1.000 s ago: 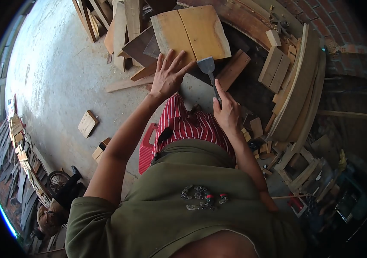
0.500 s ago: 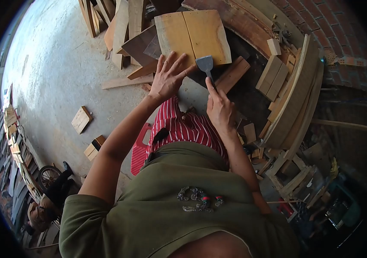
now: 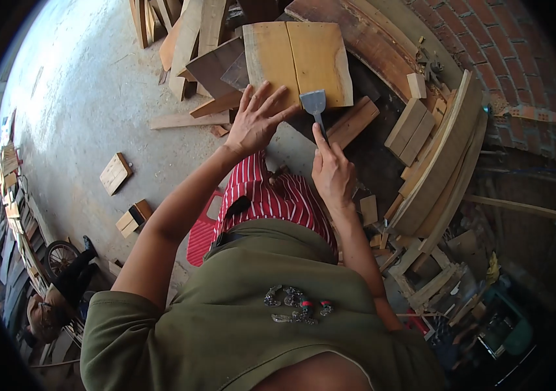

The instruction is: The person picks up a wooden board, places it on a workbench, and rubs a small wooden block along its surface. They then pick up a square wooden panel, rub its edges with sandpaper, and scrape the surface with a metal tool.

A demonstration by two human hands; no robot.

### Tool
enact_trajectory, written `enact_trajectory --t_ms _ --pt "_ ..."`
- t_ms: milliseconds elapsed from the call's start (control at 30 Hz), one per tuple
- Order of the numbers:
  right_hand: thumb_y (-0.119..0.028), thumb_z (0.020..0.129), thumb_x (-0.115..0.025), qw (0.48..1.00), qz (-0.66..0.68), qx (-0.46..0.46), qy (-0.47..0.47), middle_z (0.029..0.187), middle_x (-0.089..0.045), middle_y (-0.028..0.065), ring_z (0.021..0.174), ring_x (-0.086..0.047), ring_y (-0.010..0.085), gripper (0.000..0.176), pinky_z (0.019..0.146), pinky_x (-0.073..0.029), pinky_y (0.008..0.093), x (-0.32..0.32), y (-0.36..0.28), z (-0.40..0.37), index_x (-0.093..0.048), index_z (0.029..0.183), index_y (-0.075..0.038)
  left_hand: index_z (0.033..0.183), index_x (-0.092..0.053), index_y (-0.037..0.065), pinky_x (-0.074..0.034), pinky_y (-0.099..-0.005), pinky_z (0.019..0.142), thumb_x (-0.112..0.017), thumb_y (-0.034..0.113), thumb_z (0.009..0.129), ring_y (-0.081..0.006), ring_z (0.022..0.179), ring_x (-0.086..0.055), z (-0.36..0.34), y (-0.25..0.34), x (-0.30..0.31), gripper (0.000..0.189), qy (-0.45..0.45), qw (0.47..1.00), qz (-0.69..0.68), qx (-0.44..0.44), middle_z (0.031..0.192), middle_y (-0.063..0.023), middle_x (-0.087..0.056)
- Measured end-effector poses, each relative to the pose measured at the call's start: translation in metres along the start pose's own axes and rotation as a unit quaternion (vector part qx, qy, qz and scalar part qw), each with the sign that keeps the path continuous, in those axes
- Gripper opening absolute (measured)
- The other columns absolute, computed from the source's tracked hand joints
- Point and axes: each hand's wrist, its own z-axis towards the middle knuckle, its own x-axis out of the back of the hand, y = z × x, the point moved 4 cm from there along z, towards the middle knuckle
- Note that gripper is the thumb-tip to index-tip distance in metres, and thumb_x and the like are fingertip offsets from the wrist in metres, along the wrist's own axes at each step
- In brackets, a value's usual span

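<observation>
A squarish yellow-brown wooden board (image 3: 320,55) with a dark lengthwise seam lies in front of me. My left hand (image 3: 255,124) is open, its spread fingers resting on the board's near left corner. In my right hand (image 3: 334,171) is a putty knife (image 3: 314,102), its index finger stretched along the handle. The wide metal blade overlaps the board's near edge, close to the seam, to the right of my left fingertips. Most of the handle is hidden in the palm.
Planks (image 3: 190,49) lean at the upper left. Curved boards (image 3: 444,163) and paired wood blocks (image 3: 410,130) are stacked on the right, beside a brick wall (image 3: 486,52). Loose blocks (image 3: 115,173) lie on the concrete floor (image 3: 89,98) at left. Behind sits another person (image 3: 50,313).
The view has shifted slightly, so the board sits a little lower and further right. Both hands keep nearly the same pose, with the blade still by the near edge.
</observation>
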Motion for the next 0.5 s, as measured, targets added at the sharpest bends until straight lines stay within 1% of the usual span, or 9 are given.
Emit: enact_trajectory --t_ms 100,200,333,433,500 --pt "-0.007 0.09 -0.059 1.0 -0.007 0.001 0.009 0.089 -0.064 0.0162 0.075 -0.066 0.0398 0.059 0.064 -0.054 0.0468 -0.003 0.002 0.006 -0.049 0.146 -0.025 0.139 -0.052 0.039 -0.016 -0.0574 0.12 -0.063 0.015 0.084 -0.035 0.145 -0.03 0.001 0.0 -0.001 0.062 0.004 1.0 0.003 0.002 0.154 -0.0067 -0.04" --pt "-0.007 0.09 -0.058 1.0 -0.012 -0.007 -0.002 0.091 -0.064 0.016 0.076 -0.066 0.0399 0.06 0.064 -0.055 0.0467 -0.005 0.002 0.009 -0.048 0.146 -0.025 0.139 -0.052 0.039 -0.016 -0.0572 0.12 -0.064 0.015 0.084 -0.035 0.145 -0.03 0.0 0.0 -0.002 0.062 0.004 1.0 0.006 0.003 0.154 -0.0065 -0.04" --pt "-0.007 0.09 -0.058 1.0 -0.003 0.005 0.0 0.091 -0.064 0.0162 0.076 -0.066 0.0399 0.059 0.065 -0.055 0.0468 -0.003 0.002 0.008 -0.049 0.146 -0.025 0.139 -0.052 0.04 -0.016 -0.0573 0.12 -0.064 0.014 0.083 -0.0351 0.145 -0.03 0.001 -0.002 -0.001 0.063 0.008 1.0 0.001 0.004 0.154 -0.0064 -0.04" --pt "-0.008 0.09 -0.059 1.0 -0.017 -0.003 -0.004 0.091 -0.064 0.0164 0.078 -0.066 0.0394 0.059 0.066 -0.055 0.0466 -0.006 0.004 0.014 -0.049 0.146 -0.026 0.139 -0.052 0.04 -0.016 -0.0575 0.12 -0.064 0.014 0.083 -0.0349 0.145 -0.03 0.001 -0.001 -0.001 0.063 0.008 1.0 -0.002 0.006 0.154 -0.0064 -0.04" --pt "-0.008 0.09 -0.059 1.0 0.01 0.003 0.015 0.092 -0.064 0.0168 0.078 -0.066 0.039 0.059 0.067 -0.055 0.0465 -0.008 0.004 0.021 -0.049 0.146 -0.026 0.139 -0.052 0.041 -0.016 -0.0577 0.12 -0.064 0.014 0.083 -0.0347 0.145 -0.03 0.001 -0.001 -0.001 0.063 0.005 1.0 0.008 0.005 0.153 -0.0063 -0.041"
